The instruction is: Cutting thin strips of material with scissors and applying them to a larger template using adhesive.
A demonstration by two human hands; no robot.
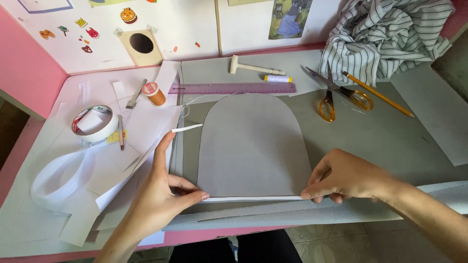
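A grey arch-shaped fabric piece (251, 146) lies flat on a larger grey sheet (380, 131). Along its straight bottom edge runs a narrow white tape strip (253, 198). My left hand (163, 197) pinches the strip's left end at the piece's lower left corner, with the index finger raised. My right hand (343, 176) presses the strip's right end at the lower right corner. A short loose white strip (186, 128) lies near my raised fingertip.
A purple ruler (233, 88), orange thread spool (156, 93), lilac thread spool (278, 78), small wooden mallet (253, 68), yellow-handled scissors (336, 97), pencil (378, 94), tape roll (95, 122), white paper scraps (73, 185), and striped cloth (390, 34) surround the work area.
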